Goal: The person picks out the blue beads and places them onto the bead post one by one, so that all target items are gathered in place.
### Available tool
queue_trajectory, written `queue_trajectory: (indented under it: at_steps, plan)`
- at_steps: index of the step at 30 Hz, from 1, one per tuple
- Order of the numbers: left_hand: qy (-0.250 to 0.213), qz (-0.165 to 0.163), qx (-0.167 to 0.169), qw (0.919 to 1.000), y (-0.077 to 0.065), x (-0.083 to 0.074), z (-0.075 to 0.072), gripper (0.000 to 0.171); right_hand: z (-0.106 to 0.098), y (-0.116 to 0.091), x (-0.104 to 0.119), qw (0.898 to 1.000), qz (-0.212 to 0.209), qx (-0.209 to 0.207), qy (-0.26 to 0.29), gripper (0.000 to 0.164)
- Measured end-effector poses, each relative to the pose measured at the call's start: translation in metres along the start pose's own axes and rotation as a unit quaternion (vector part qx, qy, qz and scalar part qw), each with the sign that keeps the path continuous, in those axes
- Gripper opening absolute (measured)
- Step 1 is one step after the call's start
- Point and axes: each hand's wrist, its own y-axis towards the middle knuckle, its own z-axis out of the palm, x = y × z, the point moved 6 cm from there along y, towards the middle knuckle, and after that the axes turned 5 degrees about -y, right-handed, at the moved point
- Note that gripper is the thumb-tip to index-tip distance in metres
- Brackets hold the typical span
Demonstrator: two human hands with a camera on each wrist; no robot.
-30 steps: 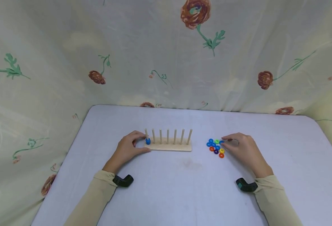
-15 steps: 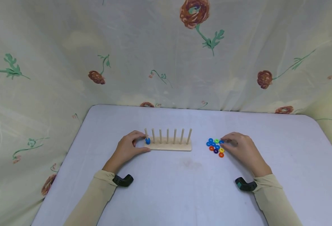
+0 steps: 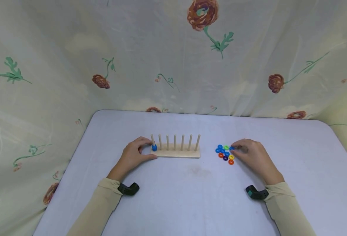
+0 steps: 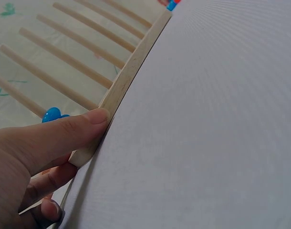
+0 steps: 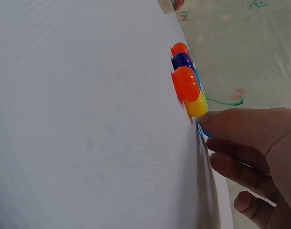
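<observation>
My left hand (image 3: 134,152) grips the left end of a wooden peg board (image 3: 176,154), thumb along its front edge and fingers behind. A row of several upright pegs (image 3: 175,142) rises from the board. Blue beads (image 3: 154,147) sit low on the leftmost peg; in the left wrist view a blue bead (image 4: 52,114) shows just above my thumb. On the right, my right hand (image 3: 257,159) pinches a blue ring bead (image 3: 231,148) at the edge of a loose group. The right wrist view shows this blue bead (image 5: 208,133) mostly hidden by the thumb.
Beside my right fingertips lie several ring beads: blue (image 3: 220,147), green (image 3: 226,147), yellow (image 3: 231,157), orange (image 3: 231,162) and dark purple (image 3: 225,158). A white cloth (image 3: 173,196) covers the table. Flowered fabric (image 3: 161,49) hangs behind it and at the sides.
My right fingers have drawn slightly closer together around the blue bead. The left hand and the board stay in place.
</observation>
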Motion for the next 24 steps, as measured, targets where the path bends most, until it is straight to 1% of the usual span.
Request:
queue_trajectory:
  at_steps: [6, 20, 24]
  plan:
    - [-0.004, -0.002, 0.002, 1.0, -0.0005, -0.0011, -0.0005, 0.057, -0.0026, -0.0017, -0.0004, 1.0, 0.002, -0.014, -0.001, 0.026]
    - [-0.002, -0.003, 0.005, 1.0, -0.0005, -0.0013, -0.0002, 0.057, -0.0065, -0.0027, 0.0013, 1.0, 0.004, -0.007, 0.005, 0.027]
    - [-0.003, 0.008, 0.001, 1.0, -0.0004, -0.0009, -0.0009, 0.056, -0.0076, -0.002, 0.0017, 1.0, 0.002, -0.014, 0.0, 0.025]
